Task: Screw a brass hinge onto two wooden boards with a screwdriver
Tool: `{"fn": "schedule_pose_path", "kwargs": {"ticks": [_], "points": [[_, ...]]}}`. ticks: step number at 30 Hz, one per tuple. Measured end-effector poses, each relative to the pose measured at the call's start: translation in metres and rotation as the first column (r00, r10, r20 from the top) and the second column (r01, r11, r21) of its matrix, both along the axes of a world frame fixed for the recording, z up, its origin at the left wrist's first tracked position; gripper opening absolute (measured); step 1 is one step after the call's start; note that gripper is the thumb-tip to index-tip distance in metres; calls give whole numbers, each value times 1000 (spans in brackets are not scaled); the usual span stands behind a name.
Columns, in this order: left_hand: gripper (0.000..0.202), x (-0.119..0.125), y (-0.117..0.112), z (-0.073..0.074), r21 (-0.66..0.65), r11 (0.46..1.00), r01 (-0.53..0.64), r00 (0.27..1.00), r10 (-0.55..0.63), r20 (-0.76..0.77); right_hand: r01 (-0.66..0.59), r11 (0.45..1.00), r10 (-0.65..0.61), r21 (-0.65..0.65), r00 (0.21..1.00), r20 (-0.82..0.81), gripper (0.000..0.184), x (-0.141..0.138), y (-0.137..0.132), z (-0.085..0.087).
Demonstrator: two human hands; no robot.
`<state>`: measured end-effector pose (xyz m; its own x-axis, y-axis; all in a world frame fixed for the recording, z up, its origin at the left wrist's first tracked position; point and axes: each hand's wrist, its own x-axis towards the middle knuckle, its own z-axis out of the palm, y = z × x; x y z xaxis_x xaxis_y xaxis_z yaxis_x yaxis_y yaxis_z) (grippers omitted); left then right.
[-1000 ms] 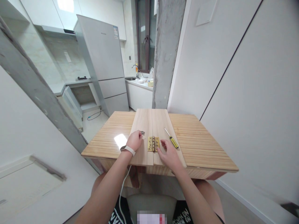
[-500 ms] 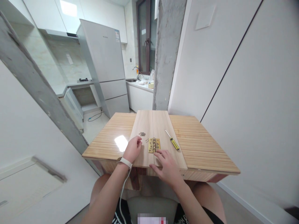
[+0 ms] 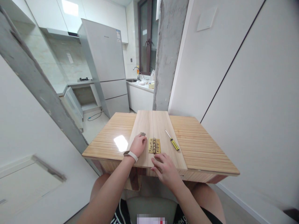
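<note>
Two pale wooden boards [image 3: 163, 124] lie side by side on a striped wooden table [image 3: 201, 146]. A brass hinge [image 3: 154, 145] sits across their seam near the front. My left hand [image 3: 138, 145], with a white wristband, rests curled on the left board, just left of the hinge; small screws [image 3: 142, 134] lie just beyond its fingertips. My right hand [image 3: 164, 168] lies on the boards' front edge below the hinge, fingers loosely bent and holding nothing. A yellow-handled screwdriver [image 3: 172, 140] lies on the right board, untouched.
A concrete pillar [image 3: 168, 56] stands right behind the table. White wall panels close in on the right. A grey fridge [image 3: 105, 59] and a kitchen counter [image 3: 140, 85] with a sink are at the back left. A slanted concrete beam [image 3: 35, 84] crosses the left side.
My right hand has drawn back from beside the hinge to the boards' front edge. My left hand moved back from the screws, then forward again next to the hinge.
</note>
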<state>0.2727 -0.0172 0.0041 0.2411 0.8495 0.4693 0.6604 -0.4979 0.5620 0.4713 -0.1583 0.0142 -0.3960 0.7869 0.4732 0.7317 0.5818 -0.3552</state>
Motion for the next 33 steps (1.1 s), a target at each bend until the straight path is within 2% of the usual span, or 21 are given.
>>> {"fn": "schedule_pose_path", "kwargs": {"ticks": [9, 25, 33], "points": [[22, 0, 2, 0, 14, 1000, 28, 1000, -28, 15, -45, 999, 46, 22, 999, -27, 25, 1, 6, -3], [23, 3, 26, -1, 49, 998, 44, 999, -43, -13, -44, 998, 46, 47, 999, -24, 22, 5, 28, -1], [21, 3, 31, -5, 50, 998, 39, 999, -39, -4, -53, 997, 55, 56, 998, -35, 20, 6, 33, -6]]}}
